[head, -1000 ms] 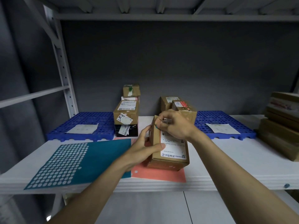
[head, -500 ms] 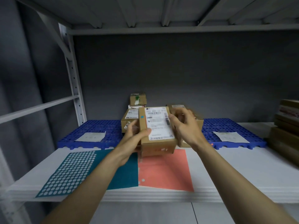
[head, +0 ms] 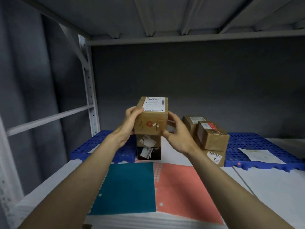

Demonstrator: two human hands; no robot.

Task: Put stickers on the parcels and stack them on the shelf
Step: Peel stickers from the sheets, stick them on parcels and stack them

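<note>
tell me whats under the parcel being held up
Under the held parcel sits a brown box stacked on a black box. Whether the parcel touches the brown box is hidden by its own bottom edge.

A brown cardboard parcel [head: 151,119], white label on top, sits upright atop 2 stacked parcels [head: 148,147].

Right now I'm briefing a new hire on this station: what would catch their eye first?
The cardboard parcel held up at centre, left hand and right hand on its sides, just over a stack of two boxes. Below lie a teal sticker sheet and a coral sticker sheet on the white shelf; blue pallets flank the parcels behind.
</note>
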